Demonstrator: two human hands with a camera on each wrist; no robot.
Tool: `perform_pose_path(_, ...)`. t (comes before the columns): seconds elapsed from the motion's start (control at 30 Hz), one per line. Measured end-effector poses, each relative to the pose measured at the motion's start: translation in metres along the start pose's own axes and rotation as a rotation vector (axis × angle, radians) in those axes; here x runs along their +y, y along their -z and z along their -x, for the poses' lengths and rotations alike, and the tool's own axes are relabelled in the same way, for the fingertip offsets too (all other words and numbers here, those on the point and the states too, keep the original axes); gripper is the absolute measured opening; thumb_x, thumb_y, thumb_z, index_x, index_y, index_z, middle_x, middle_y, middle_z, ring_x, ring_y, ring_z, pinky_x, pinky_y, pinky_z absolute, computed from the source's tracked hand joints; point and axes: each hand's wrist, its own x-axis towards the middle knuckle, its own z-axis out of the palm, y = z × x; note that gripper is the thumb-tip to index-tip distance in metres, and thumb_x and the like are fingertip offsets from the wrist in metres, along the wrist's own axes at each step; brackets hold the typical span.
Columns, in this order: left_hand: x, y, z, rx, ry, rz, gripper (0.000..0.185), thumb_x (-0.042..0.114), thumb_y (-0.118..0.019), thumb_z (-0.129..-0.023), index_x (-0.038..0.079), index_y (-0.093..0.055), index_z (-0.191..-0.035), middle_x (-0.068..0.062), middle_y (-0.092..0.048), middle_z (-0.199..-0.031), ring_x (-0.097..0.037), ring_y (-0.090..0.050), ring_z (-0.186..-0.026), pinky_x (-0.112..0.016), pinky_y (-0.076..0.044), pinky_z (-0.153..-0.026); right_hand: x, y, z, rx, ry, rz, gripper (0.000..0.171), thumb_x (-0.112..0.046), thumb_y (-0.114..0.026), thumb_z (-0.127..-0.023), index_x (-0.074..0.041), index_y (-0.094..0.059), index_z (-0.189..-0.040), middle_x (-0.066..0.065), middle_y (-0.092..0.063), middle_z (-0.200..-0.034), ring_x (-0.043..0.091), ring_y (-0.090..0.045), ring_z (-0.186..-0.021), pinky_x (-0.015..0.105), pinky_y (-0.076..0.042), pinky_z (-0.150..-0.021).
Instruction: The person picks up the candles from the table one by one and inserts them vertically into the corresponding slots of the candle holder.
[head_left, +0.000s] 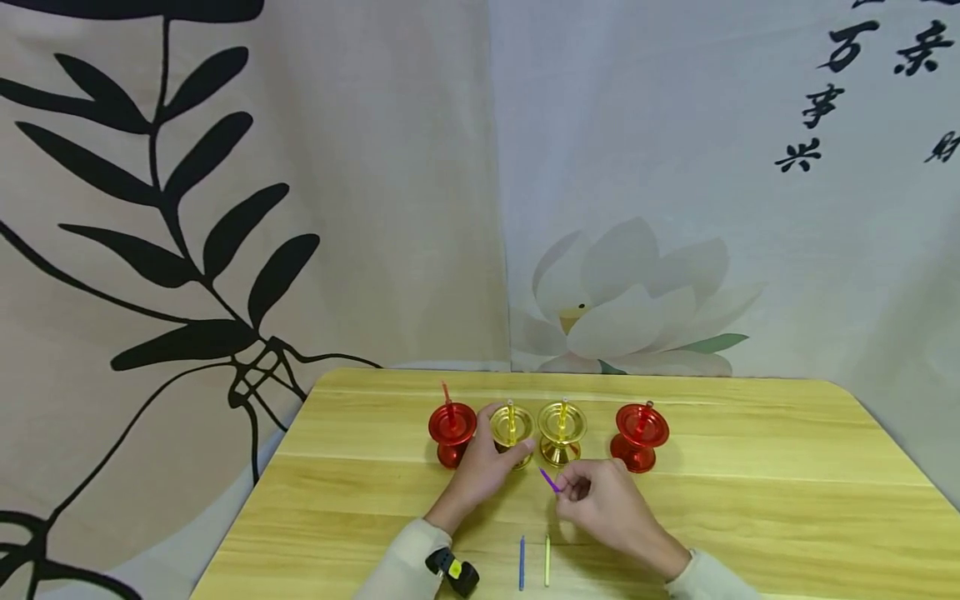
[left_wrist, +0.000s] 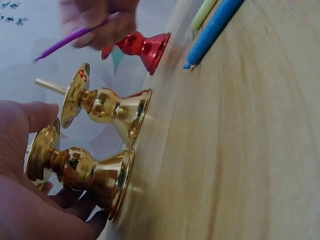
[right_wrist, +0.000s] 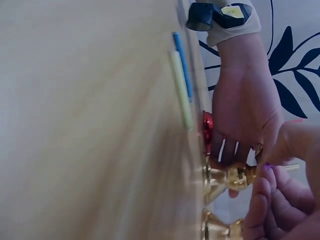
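My left hand point(head_left: 480, 471) curls round the left gold candle holder point(left_wrist: 77, 167), its thumb by the drip dish and the other fingers at the lower stem and base. Between the thumb and fingers of my right hand point(head_left: 611, 504) a slim purple candle point(head_left: 550, 481) is pinched, tilted, just in front of the gold holders. A second gold candle holder point(head_left: 562, 427) stands upright close to the first, untouched. Both gold holders have an upright spike in the dish. In the right wrist view, my right fingers hide most of the purple candle point(right_wrist: 269, 166).
A red candle holder point(head_left: 452, 429) with a red candle point(head_left: 446, 392) stands at the left of the row. Another red holder point(head_left: 639, 433) stands at the right. Nearer me, a blue candle point(head_left: 522, 565) and a yellow-green candle point(head_left: 547, 562) lie on the wooden table point(head_left: 787, 500).
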Motion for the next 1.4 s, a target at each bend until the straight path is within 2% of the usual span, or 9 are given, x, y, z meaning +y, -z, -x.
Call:
perform_pose_path(0.2, 0.0, -0.001, 0.0, -0.002, -0.023, 0.018, 0.074, 0.025, -0.078, -0.104, 0.008, -0.034, -0.161, -0.022, -0.066, -0.135, -0.036, -0.065, -0.129, -0.056, -0.049, -0.11, -0.006, -0.008, -0.02, 0.063, 0.005, 0.003, 0.023, 0.004, -0.077, -0.078, -0.018, -0.072, -0.078, -0.016, -0.066, -0.072, 0.002, -0.063, -0.065, 0.025, -0.058, -0.059)
perform_pose_path(0.53, -0.003, -0.001, -0.001, 0.0, -0.054, 0.017, 0.071, 0.011, -0.076, -0.103, 0.003, -0.033, -0.16, -0.029, -0.061, -0.142, -0.04, -0.06, -0.134, -0.053, -0.051, -0.107, -0.018, -0.015, -0.05, 0.125, -0.003, 0.039, 0.016, -0.002, -0.08, -0.08, -0.017, -0.075, -0.08, -0.015, -0.07, -0.075, 0.002, -0.065, -0.069, 0.025, -0.058, -0.064)
perform_pose_path(0.63, -0.005, 0.0, -0.002, -0.012, -0.049, 0.023, 0.071, 0.01, -0.074, -0.104, 0.004, -0.032, -0.161, -0.028, -0.059, -0.144, -0.038, -0.059, -0.135, -0.051, -0.051, -0.107, -0.021, -0.016, -0.059, 0.154, 0.023, 0.031, 0.015, 0.0, -0.08, -0.083, -0.015, -0.076, -0.082, -0.013, -0.072, -0.077, 0.003, -0.067, -0.07, 0.026, -0.06, -0.065)
perform_pose_path(0.8, -0.006, 0.001, -0.002, -0.027, -0.049, 0.059, 0.07, 0.014, -0.074, -0.107, 0.004, -0.031, -0.161, -0.026, -0.054, -0.152, -0.039, -0.054, -0.144, -0.056, -0.046, -0.117, -0.025, -0.018, -0.072, 0.231, 0.119, 0.036, 0.01, 0.001, -0.076, -0.088, -0.008, -0.08, -0.09, -0.007, -0.076, -0.082, 0.007, -0.071, -0.073, 0.033, -0.064, -0.068)
perform_pose_path(0.9, -0.006, 0.001, -0.002, -0.029, -0.045, 0.07, 0.07, 0.014, -0.074, -0.106, 0.004, -0.032, -0.161, -0.025, -0.054, -0.153, -0.038, -0.055, -0.142, -0.054, -0.047, -0.115, -0.027, -0.018, -0.079, 0.272, 0.161, 0.051, 0.008, 0.0, -0.076, -0.09, -0.005, -0.082, -0.094, -0.003, -0.077, -0.085, 0.01, -0.073, -0.074, 0.039, -0.065, -0.068)
perform_pose_path(1.07, -0.005, 0.002, -0.002, -0.027, -0.024, 0.047, 0.07, 0.019, -0.075, -0.105, 0.005, -0.033, -0.16, -0.022, -0.058, -0.148, -0.035, -0.06, -0.135, -0.051, -0.05, -0.109, -0.029, -0.019, -0.089, 0.317, 0.188, 0.068, 0.005, 0.0, -0.078, -0.093, -0.004, -0.081, -0.096, 0.002, -0.078, -0.087, 0.015, -0.074, -0.076, 0.043, -0.065, -0.069)
perform_pose_path(1.23, -0.003, 0.002, -0.001, -0.023, -0.026, 0.05, 0.072, 0.02, -0.076, -0.104, 0.005, -0.034, -0.16, -0.022, -0.058, -0.149, -0.035, -0.059, -0.137, -0.053, -0.049, -0.111, -0.028, -0.021, -0.096, 0.325, 0.206, 0.075, 0.005, 0.002, -0.078, -0.098, -0.004, -0.078, -0.097, 0.005, -0.078, -0.091, 0.018, -0.075, -0.08, 0.044, -0.064, -0.071)
perform_pose_path(1.4, -0.002, 0.001, 0.0, -0.02, -0.038, 0.049, 0.074, 0.018, -0.076, -0.104, 0.003, -0.032, -0.161, -0.025, -0.057, -0.15, -0.037, -0.059, -0.137, -0.052, -0.051, -0.107, -0.027, -0.024, -0.099, 0.322, 0.207, 0.082, 0.005, 0.003, -0.076, -0.1, -0.002, -0.077, -0.098, 0.008, -0.077, -0.093, 0.02, -0.075, -0.081, 0.047, -0.064, -0.072)
